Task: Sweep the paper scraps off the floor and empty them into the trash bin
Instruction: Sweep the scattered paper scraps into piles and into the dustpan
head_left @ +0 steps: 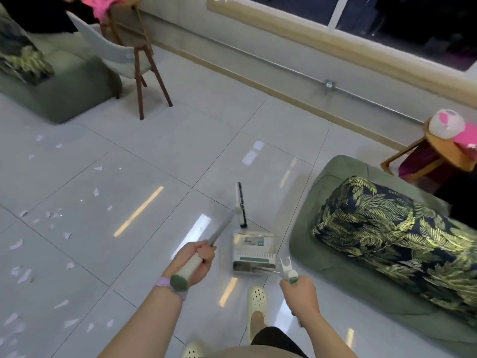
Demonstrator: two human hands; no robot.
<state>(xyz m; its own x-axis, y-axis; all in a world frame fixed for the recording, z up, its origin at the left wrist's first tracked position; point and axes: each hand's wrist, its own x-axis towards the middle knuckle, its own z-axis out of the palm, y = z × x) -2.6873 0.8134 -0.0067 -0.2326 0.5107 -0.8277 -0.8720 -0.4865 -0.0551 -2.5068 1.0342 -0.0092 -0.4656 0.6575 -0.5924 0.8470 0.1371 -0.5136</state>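
No text, number or brand could be read anywhere. The only printed thing was a white label (251,240) stuck on the flat pan of the dustpan (254,251). Toward the label's right edge sat a small green square logo (261,243), and toward its left edge a dark block that looked like a barcode. The lines of print between them were too small and blurred to make out.
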